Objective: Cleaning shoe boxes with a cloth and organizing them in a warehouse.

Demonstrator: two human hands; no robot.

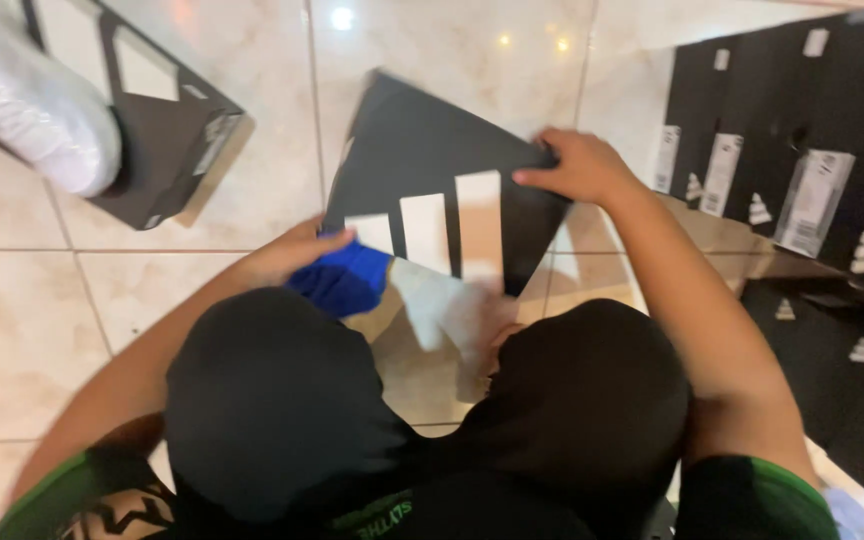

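the person sits over a pale tiled floor, black-clad knees at the bottom of the view. the landmark is a flat black cardboard sheet with white stripes, held tilted above the tiles. the right hand grips the sheet's right edge, fingers curled over it. the left hand is at the sheet's lower left corner, touching a blue cloth just below that corner. left of the sheet, well apart, another flat black box piece lies on the floor beside a white bundle. right of the sheet stands a stack of black boxes with white labels.
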